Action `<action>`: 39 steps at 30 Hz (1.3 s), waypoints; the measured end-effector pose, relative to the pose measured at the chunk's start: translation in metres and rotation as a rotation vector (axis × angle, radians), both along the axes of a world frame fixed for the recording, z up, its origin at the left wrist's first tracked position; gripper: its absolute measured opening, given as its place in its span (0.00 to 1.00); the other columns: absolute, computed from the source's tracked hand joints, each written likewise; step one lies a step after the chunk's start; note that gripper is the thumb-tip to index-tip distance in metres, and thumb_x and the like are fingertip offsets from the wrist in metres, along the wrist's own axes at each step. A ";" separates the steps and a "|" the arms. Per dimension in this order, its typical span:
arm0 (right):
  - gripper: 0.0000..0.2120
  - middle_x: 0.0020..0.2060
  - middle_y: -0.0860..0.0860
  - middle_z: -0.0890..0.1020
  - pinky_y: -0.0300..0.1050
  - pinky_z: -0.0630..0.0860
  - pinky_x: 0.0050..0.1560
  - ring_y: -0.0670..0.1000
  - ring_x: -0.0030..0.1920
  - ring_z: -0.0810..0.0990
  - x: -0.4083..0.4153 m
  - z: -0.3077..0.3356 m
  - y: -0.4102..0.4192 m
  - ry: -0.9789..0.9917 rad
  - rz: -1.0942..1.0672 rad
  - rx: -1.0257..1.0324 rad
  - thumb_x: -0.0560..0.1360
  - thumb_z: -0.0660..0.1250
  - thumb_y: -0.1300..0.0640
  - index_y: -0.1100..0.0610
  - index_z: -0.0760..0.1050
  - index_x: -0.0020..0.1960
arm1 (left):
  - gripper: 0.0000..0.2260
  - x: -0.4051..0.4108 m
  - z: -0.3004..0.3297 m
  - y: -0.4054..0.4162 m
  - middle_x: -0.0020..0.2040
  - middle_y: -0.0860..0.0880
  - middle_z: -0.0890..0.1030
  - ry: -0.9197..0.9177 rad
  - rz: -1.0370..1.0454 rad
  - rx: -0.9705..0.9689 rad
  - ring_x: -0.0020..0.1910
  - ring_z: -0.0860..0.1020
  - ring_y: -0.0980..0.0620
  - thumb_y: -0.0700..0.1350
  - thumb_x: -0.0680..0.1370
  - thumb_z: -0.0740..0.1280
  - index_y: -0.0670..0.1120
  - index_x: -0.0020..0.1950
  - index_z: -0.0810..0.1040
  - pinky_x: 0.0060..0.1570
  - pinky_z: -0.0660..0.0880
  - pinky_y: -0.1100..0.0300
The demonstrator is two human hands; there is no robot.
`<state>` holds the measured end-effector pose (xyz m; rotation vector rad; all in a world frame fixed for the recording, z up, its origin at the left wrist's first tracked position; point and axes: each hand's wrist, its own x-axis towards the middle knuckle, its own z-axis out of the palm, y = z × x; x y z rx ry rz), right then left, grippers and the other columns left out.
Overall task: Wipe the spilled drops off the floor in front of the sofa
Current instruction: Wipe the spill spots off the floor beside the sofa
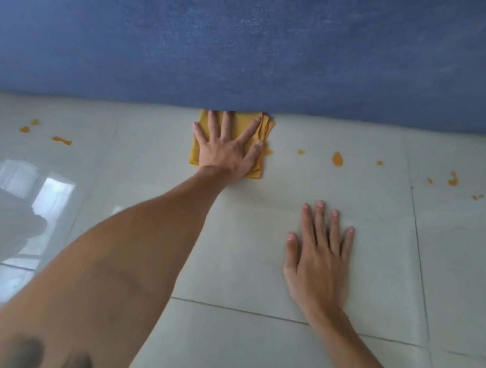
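Note:
A folded yellow cloth (261, 128) lies on the pale tiled floor (259, 264), touching the base of the blue sofa (244, 47). My left hand (226, 151) presses flat on the cloth with fingers spread, the fingertips reaching the sofa's edge. My right hand (318, 259) rests palm down on a bare tile nearer to me, holding nothing. Orange drops (337, 159) dot the floor to the right of the cloth, with one small smear right at its right edge. More orange drops (61, 141) lie at the far left.
The sofa front fills the whole top of the view and blocks the far side. Glossy tiles at the left reflect a window (36, 199). Further orange spots (452, 179) sit at the far right, near a grout line.

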<state>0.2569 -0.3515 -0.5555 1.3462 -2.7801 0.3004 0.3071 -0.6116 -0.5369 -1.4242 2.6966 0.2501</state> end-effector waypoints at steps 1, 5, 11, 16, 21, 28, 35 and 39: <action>0.28 0.77 0.55 0.65 0.64 0.53 0.76 0.59 0.78 0.61 -0.002 0.000 -0.001 -0.023 -0.006 -0.023 0.79 0.53 0.47 0.55 0.64 0.77 | 0.27 -0.001 0.000 0.010 0.82 0.45 0.42 0.004 -0.023 0.004 0.79 0.41 0.35 0.68 0.78 0.41 0.69 0.77 0.44 0.71 0.39 0.28; 0.28 0.76 0.56 0.67 0.59 0.56 0.76 0.56 0.77 0.63 -0.012 0.010 0.005 -0.207 -0.002 -0.178 0.79 0.53 0.47 0.57 0.67 0.75 | 0.26 0.021 0.000 0.088 0.82 0.44 0.43 0.035 -0.082 0.025 0.79 0.44 0.34 0.67 0.79 0.44 0.68 0.77 0.47 0.71 0.42 0.27; 0.33 0.78 0.55 0.62 0.62 0.50 0.77 0.57 0.78 0.59 -0.048 0.032 0.050 -0.136 -0.051 0.053 0.78 0.46 0.42 0.55 0.61 0.78 | 0.27 0.083 0.002 0.217 0.82 0.41 0.47 0.062 -0.120 -0.004 0.79 0.48 0.32 0.66 0.79 0.49 0.66 0.78 0.51 0.71 0.45 0.27; 0.33 0.80 0.53 0.57 0.68 0.46 0.76 0.58 0.79 0.53 -0.060 0.021 0.072 -0.091 -0.084 0.220 0.78 0.42 0.40 0.52 0.54 0.80 | 0.27 0.084 0.005 0.218 0.82 0.41 0.46 0.043 -0.106 -0.003 0.79 0.47 0.32 0.67 0.79 0.48 0.67 0.78 0.49 0.71 0.44 0.27; 0.31 0.79 0.53 0.57 0.69 0.48 0.76 0.58 0.80 0.53 -0.055 0.014 0.072 -0.057 -0.098 0.176 0.80 0.47 0.43 0.53 0.55 0.80 | 0.27 0.043 0.002 0.139 0.82 0.43 0.43 0.015 0.002 0.003 0.79 0.44 0.33 0.68 0.78 0.45 0.68 0.77 0.45 0.71 0.42 0.28; 0.30 0.79 0.54 0.58 0.69 0.50 0.75 0.59 0.79 0.55 -0.059 0.006 0.071 0.009 -0.093 0.155 0.80 0.51 0.44 0.53 0.56 0.80 | 0.28 -0.055 0.000 0.050 0.82 0.43 0.41 0.003 0.067 0.008 0.79 0.41 0.34 0.69 0.77 0.40 0.68 0.77 0.43 0.70 0.39 0.27; 0.30 0.79 0.51 0.58 0.65 0.49 0.77 0.56 0.79 0.55 -0.065 0.018 0.071 -0.099 -0.088 0.175 0.79 0.48 0.41 0.50 0.56 0.80 | 0.27 -0.043 0.001 0.141 0.82 0.42 0.44 0.053 -0.080 0.029 0.79 0.45 0.33 0.67 0.78 0.45 0.67 0.78 0.47 0.70 0.43 0.26; 0.33 0.79 0.52 0.58 0.61 0.52 0.77 0.57 0.79 0.55 -0.079 0.035 0.082 -0.186 -0.079 0.141 0.78 0.44 0.40 0.52 0.57 0.79 | 0.27 0.009 0.005 0.230 0.82 0.40 0.47 0.062 -0.147 0.002 0.79 0.49 0.32 0.66 0.79 0.49 0.66 0.78 0.50 0.70 0.46 0.26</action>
